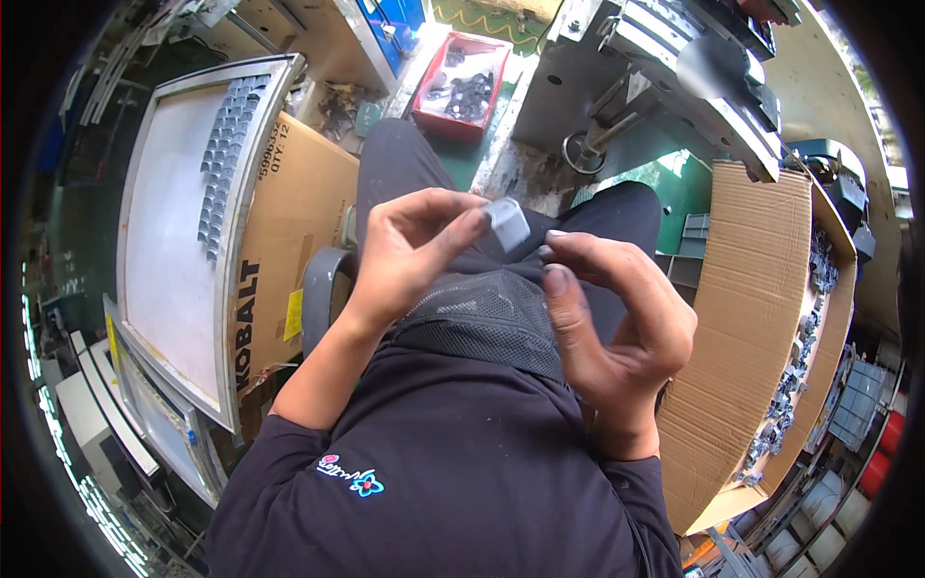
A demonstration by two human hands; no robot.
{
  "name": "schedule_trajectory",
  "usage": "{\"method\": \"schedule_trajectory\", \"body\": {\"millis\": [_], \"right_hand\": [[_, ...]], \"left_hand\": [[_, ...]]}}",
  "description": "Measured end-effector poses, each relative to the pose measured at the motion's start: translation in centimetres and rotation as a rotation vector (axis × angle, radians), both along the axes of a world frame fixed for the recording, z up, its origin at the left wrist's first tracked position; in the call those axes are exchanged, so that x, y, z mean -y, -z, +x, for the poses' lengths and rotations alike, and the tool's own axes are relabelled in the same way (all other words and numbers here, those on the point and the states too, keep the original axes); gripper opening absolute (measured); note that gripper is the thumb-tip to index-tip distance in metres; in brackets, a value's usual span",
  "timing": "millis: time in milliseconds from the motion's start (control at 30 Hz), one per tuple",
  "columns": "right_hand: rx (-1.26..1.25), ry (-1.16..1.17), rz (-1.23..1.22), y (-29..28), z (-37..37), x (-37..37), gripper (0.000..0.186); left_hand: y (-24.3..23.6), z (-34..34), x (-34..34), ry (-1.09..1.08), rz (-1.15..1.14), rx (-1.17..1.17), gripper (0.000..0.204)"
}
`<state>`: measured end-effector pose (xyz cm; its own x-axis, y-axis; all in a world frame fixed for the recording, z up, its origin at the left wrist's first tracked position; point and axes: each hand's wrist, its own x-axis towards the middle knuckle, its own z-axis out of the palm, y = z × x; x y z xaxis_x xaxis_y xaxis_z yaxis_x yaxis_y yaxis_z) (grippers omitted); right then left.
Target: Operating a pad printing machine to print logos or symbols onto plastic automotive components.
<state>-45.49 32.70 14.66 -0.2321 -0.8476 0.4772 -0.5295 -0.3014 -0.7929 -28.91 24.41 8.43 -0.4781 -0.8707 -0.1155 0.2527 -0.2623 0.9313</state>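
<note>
small grey piece (511, 229) pinched at its left edge between thumb and forefinger of the left hand (409, 250), the nearer one. it juts rightward from those fingers; long axis seems to slant down-right, edges blurred. right hand (631, 313) just right of it, apparently apart; fingertips nearly together, cannot tell if gripping anything.

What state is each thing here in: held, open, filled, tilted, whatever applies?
Grey part, held by the left hand
Right hand, half curled; whether it grips anything, cannot tell
Red box, open, dark parts inside
Cardboard box at right, open, metallic parts inside
Framed panel, tilted, partly covered with grey pieces
</note>
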Motion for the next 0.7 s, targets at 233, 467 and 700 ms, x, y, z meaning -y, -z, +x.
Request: {"method": "schedule_trajectory", "body": {"millis": [233, 467, 700], "right_hand": [[0.141, 0.204, 0.044, 0.4, -2.6, -1.3, 0.017], [0.129, 0.243, 0.068, 0.4, -3.7, -2.2, 0.017], [0.234, 0.35, 0.092, 1.2, -5.1, -3.6, 0.014]], "left_hand": [[11.6, -2.1, 7.3, -0.031, -0.019, 0.373, 0.021], [18.7, -5.8, 19.5, -0.22, -0.654, 1.022, 0.037], [19.9, -4.8, 12.6, 0.73, -0.655, 1.167, 0.036]]}}
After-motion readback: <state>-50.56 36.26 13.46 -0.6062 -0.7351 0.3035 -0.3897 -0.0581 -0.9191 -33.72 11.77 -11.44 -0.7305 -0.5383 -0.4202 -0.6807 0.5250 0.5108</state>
